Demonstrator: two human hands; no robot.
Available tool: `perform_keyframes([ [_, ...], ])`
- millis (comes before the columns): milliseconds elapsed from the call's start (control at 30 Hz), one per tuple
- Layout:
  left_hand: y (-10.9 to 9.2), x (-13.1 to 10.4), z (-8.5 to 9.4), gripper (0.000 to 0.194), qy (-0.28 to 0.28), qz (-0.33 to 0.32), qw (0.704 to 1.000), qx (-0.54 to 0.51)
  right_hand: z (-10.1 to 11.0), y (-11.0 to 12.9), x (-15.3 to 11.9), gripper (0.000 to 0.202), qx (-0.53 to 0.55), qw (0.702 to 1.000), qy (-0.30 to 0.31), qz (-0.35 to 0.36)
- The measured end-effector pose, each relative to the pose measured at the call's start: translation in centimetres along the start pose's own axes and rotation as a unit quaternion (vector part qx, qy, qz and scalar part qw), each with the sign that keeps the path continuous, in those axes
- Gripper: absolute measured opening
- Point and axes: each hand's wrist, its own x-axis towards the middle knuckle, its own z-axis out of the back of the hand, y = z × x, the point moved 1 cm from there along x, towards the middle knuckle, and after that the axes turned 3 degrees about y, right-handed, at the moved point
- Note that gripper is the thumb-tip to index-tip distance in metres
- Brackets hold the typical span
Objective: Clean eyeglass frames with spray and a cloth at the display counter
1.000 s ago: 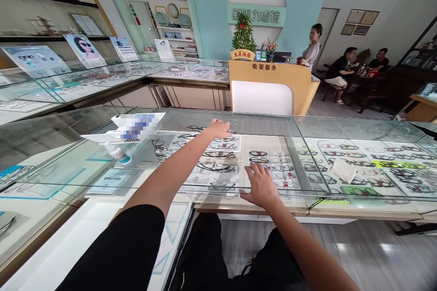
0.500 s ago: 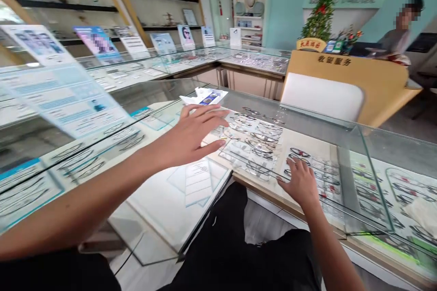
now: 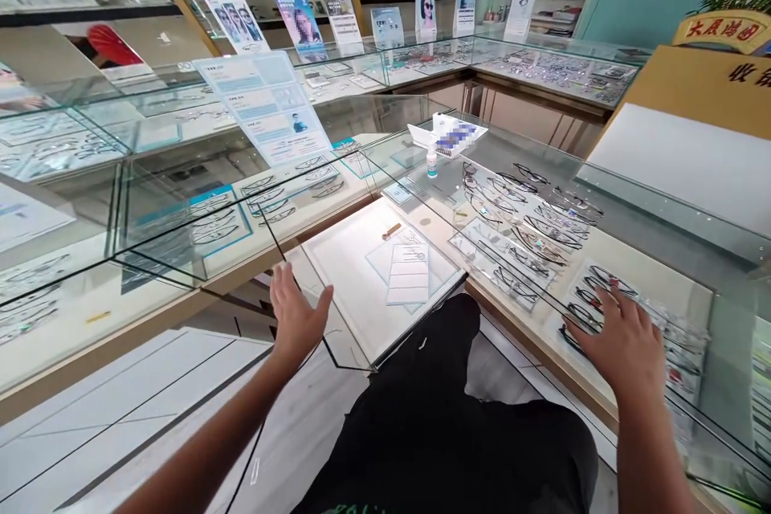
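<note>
Head view: both hands spread at the glass display case.
Left hand (image 3: 296, 320), fingers open, touched the glass pane (image 3: 265, 257) edge at lower centre; right hand (image 3: 626, 345) lay flat, empty, lower right. Pane likely heavy, rigid, slippery, fragile; best held by edges.

ur left hand (image 3: 296, 320) is at the glass pane (image 3: 337, 201) edge; white tray (image 3: 355, 273) beyond lies bare, frames (image 3: 518, 233) crowd the right.
</note>
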Motion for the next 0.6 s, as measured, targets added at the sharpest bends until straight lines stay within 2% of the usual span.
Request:
perform_keyframes([
  [100,2.9,-1.7,-2.0,0.101,0.032,0.130,0.987,-0.093,0.5,0.4,-0.1,0.082,-0.011,1.000,0.003,0.000],
  [167,3.6,-1.7,-2.9,0.092,0.050,0.155,0.977,-0.137,0.7,0.6,-0.1,0.082,-0.015,1.000,0.004,0.000],
  [267,3.7,-1.1,-3.9,0.093,0.062,0.151,0.975,-0.153,0.8,0.5,-0.1,0.081,-0.013,1.000,0.011,0.001],
  [400,2.3,-0.4,-5.4,0.099,0.068,0.144,0.975,-0.158,0.5,0.2,0.1,0.081,-0.013,1.000,0.015,0.001],
  [600,-1.9,0.8,-8.7,0.103,0.088,0.160,0.967,-0.178,0.6,0.4,0.3,0.078,-0.012,1.000,0.014,-0.003],
])
